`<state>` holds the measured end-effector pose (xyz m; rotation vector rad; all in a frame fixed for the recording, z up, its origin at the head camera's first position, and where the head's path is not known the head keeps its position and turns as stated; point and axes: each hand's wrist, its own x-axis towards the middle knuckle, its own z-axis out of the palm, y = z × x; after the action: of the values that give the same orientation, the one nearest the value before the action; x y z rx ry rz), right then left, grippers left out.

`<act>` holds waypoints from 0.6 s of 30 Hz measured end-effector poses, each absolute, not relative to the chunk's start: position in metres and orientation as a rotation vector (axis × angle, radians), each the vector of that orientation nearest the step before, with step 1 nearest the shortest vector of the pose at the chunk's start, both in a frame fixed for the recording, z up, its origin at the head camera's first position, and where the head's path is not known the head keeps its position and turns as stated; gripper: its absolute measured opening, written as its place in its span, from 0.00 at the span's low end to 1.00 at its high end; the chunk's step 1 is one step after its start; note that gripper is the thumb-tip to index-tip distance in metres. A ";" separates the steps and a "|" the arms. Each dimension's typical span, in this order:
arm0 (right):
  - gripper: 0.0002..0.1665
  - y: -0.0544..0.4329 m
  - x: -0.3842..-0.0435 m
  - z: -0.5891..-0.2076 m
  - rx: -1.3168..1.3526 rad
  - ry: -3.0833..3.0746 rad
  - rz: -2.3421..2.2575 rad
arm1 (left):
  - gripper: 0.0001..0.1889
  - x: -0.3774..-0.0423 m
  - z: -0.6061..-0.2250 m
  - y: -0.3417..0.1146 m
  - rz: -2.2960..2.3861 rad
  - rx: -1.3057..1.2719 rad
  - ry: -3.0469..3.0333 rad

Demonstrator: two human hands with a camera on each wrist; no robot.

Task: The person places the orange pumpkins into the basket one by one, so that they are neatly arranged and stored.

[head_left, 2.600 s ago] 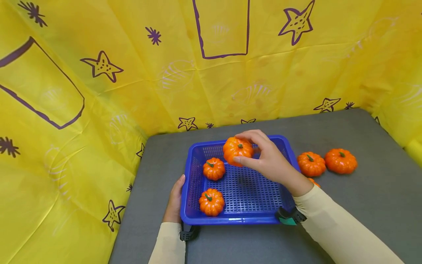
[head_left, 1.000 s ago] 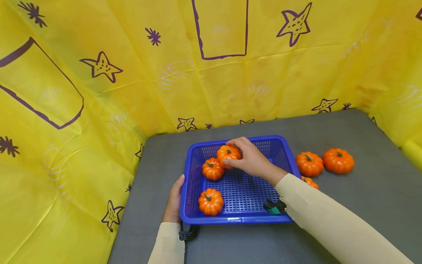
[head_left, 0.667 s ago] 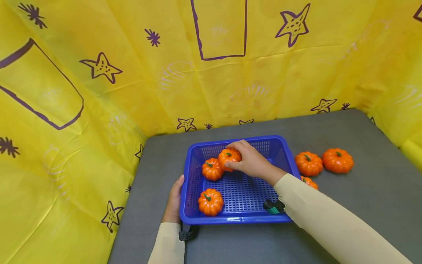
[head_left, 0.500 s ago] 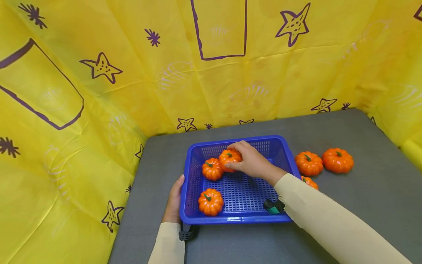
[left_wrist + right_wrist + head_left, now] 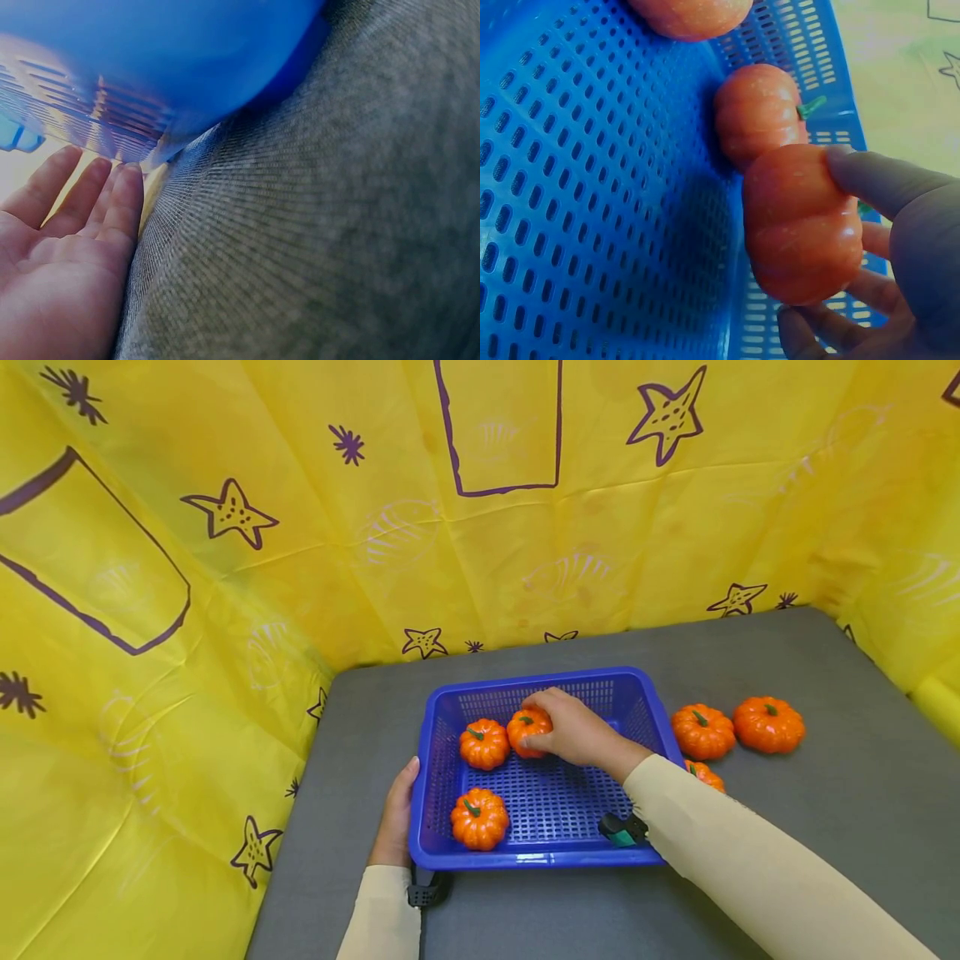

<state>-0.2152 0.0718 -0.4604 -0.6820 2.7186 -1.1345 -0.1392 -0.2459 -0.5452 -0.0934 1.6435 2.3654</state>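
Shifted slightly toward 5 o'clock in the last half second: the held pumpkin point(image 5: 522, 733) and the right hand point(image 5: 573, 731) on it.

Head view, clock centred on the blue basket point(image 5: 540, 861): I locate the held pumpkin at 11, inside the basket, pinched between thumb and fingers parted to its width. A second pumpkin point(image 5: 485, 749) sits just beside it at 10, a third pumpkin point(image 5: 480, 825) at 8. Outside, toward 3, lie a fourth pumpkin point(image 5: 703, 737), a fifth pumpkin point(image 5: 768, 732) and a sixth pumpkin point(image 5: 707, 776). Obstruction: the right sleeve point(image 5: 742, 847) crosses the rim past 3 and covers part of the sixth; a wrist strap point(image 5: 633, 828) overhangs at 4.

Left wrist view: I read the left hand point(image 5: 67, 255) at 8, fingers loosely extended to the basket wall at 11, curled round nothing.

Right wrist view: thumb at the held pumpkin's 1, fingers at 4 to 6, the second pumpkin at its 11; whether its base meets the basket floor I cannot tell.
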 end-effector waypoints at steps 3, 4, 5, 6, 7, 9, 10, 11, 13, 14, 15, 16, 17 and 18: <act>0.34 0.072 -0.216 -0.462 -0.681 2.726 -1.111 | 0.36 -0.140 -0.545 -0.246 2.365 -0.097 1.644; 0.34 0.072 -0.216 -0.462 -0.684 2.728 -1.105 | 0.36 -0.140 -0.545 -0.246 2.365 -0.099 1.645; 0.34 0.071 -0.216 -0.463 -0.684 2.728 -1.102 | 0.37 -0.140 -0.546 -0.246 2.365 -0.098 1.645; 0.34 0.071 -0.216 -0.463 -0.684 2.730 -1.098 | 0.37 -0.140 -0.546 -0.246 2.366 -0.098 1.644; 0.33 0.071 -0.216 -0.463 -0.683 2.731 -1.093 | 0.37 -0.140 -0.546 -0.246 2.366 -0.099 1.641; 0.33 0.072 -0.215 -0.464 -0.680 2.731 -1.079 | 0.37 -0.140 -0.545 -0.246 2.366 -0.096 1.636; 0.33 0.071 -0.215 -0.464 -0.683 2.732 -1.069 | 0.37 -0.140 -0.545 -0.246 2.364 -0.097 1.636; 0.33 0.071 -0.215 -0.465 -0.685 2.730 -1.062 | 0.37 -0.140 -0.545 -0.246 2.362 -0.098 1.638; 0.34 0.071 -0.216 -0.465 -0.685 2.727 -1.047 | 0.37 -0.140 -0.545 -0.247 2.362 -0.102 1.640; 0.34 0.071 -0.216 -0.465 -0.686 2.725 -1.040 | 0.38 -0.140 -0.545 -0.247 2.362 -0.102 1.638; 0.34 0.071 -0.216 -0.465 -0.687 2.723 -1.035 | 0.38 -0.140 -0.545 -0.247 2.363 -0.104 1.637; 0.34 0.071 -0.217 -0.466 -0.686 2.722 -1.030 | 0.38 -0.140 -0.545 -0.247 2.363 -0.103 1.638; 0.35 0.071 -0.217 -0.466 -0.686 2.721 -1.023 | 0.38 -0.140 -0.545 -0.246 2.366 -0.098 1.633; 0.35 0.071 -0.217 -0.466 -0.682 2.719 -1.016 | 0.38 -0.140 -0.545 -0.246 2.368 -0.094 1.629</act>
<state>-0.2166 0.0713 -0.4664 -0.6822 2.7192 -1.0163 -0.1397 -0.2463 -0.5449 -0.0938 1.6290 2.3682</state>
